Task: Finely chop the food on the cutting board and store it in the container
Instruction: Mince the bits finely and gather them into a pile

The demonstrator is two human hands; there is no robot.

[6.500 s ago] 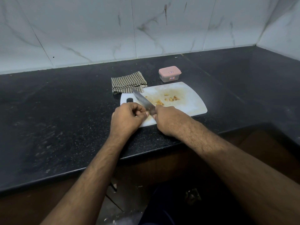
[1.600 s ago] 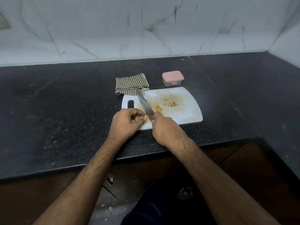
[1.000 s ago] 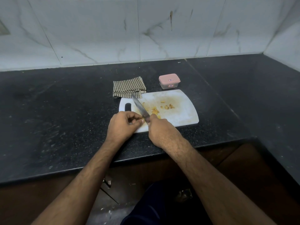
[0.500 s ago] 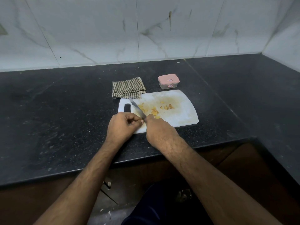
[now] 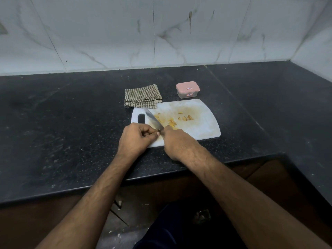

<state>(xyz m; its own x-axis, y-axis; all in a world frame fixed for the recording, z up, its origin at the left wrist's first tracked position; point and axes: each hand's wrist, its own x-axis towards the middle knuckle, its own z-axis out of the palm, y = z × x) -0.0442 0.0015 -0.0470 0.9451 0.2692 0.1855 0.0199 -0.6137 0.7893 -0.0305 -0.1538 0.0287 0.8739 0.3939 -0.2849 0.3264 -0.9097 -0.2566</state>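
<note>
Yellow food point(image 5: 172, 122) lying mid-board point(image 5: 203, 126), just beyond your right hand point(image 5: 177, 142) gripping knife point(image 5: 152, 118); blade pointing far-left. Left hand point(image 5: 136, 139) curled, pinching something unclear beside blade heel. Container point(image 5: 187, 89) lidded behind board.

Speckled black stone counter point(image 5: 71, 133), stained white plastic board point(image 5: 203, 123), shiny metal blade point(image 5: 152, 119).
</note>
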